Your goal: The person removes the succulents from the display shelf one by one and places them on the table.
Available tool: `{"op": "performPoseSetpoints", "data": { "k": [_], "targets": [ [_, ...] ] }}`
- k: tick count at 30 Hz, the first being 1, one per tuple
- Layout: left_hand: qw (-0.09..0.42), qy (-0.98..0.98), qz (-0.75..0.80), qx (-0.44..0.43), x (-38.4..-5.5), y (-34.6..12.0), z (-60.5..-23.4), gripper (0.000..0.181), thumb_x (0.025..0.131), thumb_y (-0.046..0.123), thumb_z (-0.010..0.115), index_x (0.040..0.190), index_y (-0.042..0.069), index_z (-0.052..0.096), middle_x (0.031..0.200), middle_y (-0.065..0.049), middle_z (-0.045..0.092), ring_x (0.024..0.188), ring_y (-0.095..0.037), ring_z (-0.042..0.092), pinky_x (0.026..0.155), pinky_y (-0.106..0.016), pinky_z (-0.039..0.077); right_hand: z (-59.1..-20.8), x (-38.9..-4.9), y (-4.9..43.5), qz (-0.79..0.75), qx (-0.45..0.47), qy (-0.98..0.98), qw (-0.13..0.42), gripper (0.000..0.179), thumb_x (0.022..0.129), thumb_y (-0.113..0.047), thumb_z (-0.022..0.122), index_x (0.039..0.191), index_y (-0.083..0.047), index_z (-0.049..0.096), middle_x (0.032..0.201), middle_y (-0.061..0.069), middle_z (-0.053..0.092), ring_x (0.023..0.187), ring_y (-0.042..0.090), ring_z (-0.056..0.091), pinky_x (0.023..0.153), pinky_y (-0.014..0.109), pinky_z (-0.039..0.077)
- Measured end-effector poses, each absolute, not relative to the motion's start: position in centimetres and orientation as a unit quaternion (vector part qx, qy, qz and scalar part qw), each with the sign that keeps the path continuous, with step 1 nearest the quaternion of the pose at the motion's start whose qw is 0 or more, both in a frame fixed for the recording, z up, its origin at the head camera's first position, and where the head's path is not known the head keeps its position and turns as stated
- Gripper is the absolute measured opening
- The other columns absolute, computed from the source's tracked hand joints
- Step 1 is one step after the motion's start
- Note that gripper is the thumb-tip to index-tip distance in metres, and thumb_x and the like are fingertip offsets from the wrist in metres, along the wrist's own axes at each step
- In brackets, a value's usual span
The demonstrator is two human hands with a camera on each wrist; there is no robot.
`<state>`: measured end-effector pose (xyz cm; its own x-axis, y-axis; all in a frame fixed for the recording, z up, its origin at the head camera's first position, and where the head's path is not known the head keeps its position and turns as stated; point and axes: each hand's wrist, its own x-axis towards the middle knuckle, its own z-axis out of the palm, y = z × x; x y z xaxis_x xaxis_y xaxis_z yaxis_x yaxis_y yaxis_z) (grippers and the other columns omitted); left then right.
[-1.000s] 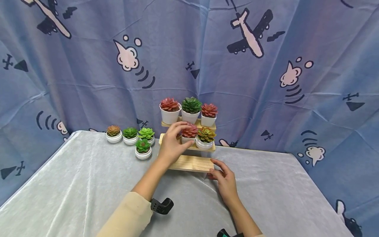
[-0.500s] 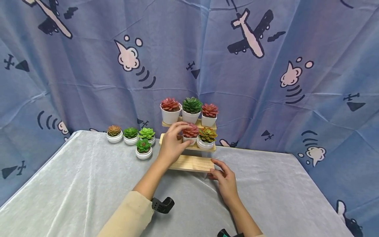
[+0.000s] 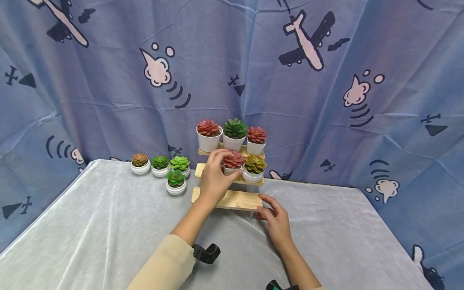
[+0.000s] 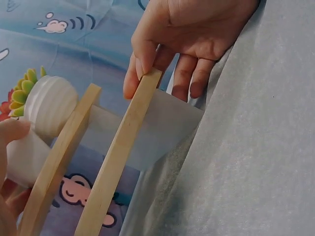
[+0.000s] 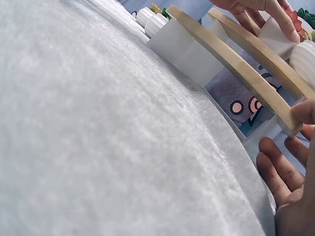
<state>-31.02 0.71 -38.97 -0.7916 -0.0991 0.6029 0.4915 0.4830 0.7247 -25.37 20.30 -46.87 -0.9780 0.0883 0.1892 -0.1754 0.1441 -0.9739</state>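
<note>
On the middle step of a three-tier wooden plant stand (image 3: 239, 200), my left hand (image 3: 214, 181) pinches a white pot with a red succulent (image 3: 233, 160) between thumb and fingers. Right beside that pot stands a round ribbed white pot with a yellow-green succulent (image 3: 254, 166). The left wrist view shows the left thumb (image 4: 17, 130) against the held pot's wall, close to the ribbed pot (image 4: 53, 105). My right hand (image 3: 277, 225) grips the right end of the lowest step, thumb on the board's edge in the right wrist view, other fingers by the translucent side support (image 5: 256, 142).
Along the top step stand a red succulent (image 3: 208, 137), a green succulent (image 3: 234, 135) and another red succulent (image 3: 255, 141) in white pots. Left of the stand, several small potted succulents (image 3: 175, 183) sit on the grey cloth (image 3: 108, 225). A blue printed curtain (image 3: 217, 60) hangs behind.
My left hand and forearm have shifted slightly right, uncovering the left end of the lowest step. The held red succulent stands marginally further right. My right hand has stayed in place.
</note>
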Motion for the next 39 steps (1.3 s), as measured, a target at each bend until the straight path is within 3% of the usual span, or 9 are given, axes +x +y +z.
{"op": "performPoseSetpoints", "data": {
  "k": [7, 20, 39],
  "targets": [
    [0.297, -0.808, -0.492, -0.129, -30.8, 0.2, -38.9, 0.046, 0.073, 0.013, 0.088, 0.114, 0.013, 0.067, 0.131, -0.004, 0.061, 0.121, -0.024, 0.061, 0.104, -0.039, 0.052, -46.9, -25.4, 20.1, 0.650, 0.028, -0.754, 0.095, 0.036, 0.096, 0.001, 0.059, 0.132, 0.002, 0.062, 0.138, 0.022, 0.061, 0.077, 0.005, 0.070, 0.074, 0.022, 0.060],
    [0.302, -0.809, -0.482, -0.151, -30.8, -1.9, -38.8, 0.045, 0.073, 0.010, 0.082, 0.115, 0.011, 0.065, 0.129, -0.005, 0.063, 0.122, -0.022, 0.061, 0.108, -0.036, 0.050, -46.8, -25.4, 20.3, 0.647, 0.023, -0.756, 0.092, 0.037, 0.096, 0.001, 0.060, 0.133, 0.002, 0.061, 0.139, 0.021, 0.060, 0.078, 0.005, 0.070, 0.074, 0.021, 0.060],
    [0.307, -0.802, -0.489, -0.154, -30.5, -6.4, -38.8, 0.043, 0.075, 0.005, 0.082, 0.114, 0.008, 0.065, 0.128, -0.007, 0.062, 0.118, -0.023, 0.061, 0.103, -0.036, 0.053, -46.8, -25.5, 20.3, 0.651, 0.036, -0.752, 0.097, 0.036, 0.097, 0.002, 0.058, 0.133, 0.004, 0.060, 0.138, 0.023, 0.059, 0.078, 0.003, 0.069, 0.074, 0.021, 0.060]
  ]
}}
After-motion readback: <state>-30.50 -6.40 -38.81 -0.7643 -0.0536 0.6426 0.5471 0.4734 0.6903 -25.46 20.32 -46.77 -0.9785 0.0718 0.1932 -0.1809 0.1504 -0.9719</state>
